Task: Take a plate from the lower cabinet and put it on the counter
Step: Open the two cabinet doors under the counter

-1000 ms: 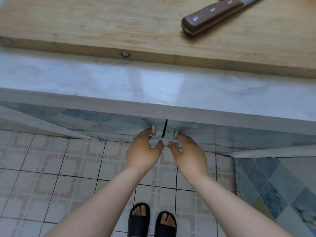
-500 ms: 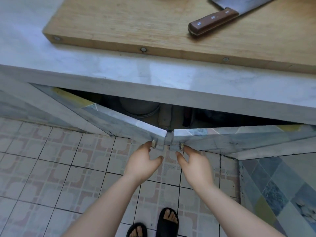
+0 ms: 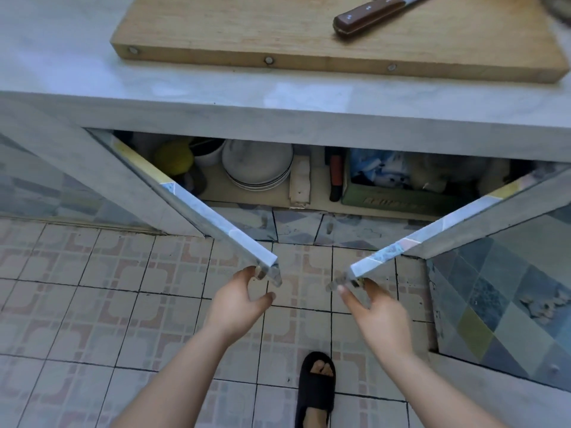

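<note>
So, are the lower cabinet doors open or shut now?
Open: both cabinet doors swing outward, exposing the stack of plates inside.

Plates (image 3: 257, 163) in cab. (image 3: 216, 193), under counter (image 3: 216, 88)

Floor (image 3: 92, 304): you stand on pale square tiles with a pinkish-brown pattern and dark grout lines.
Cabinet fronts (image 3: 506, 291): to your right, diamond tiles in blue, grey and yellow-green.
Light: soft and even, glinting off the marbled stone above.
</note>
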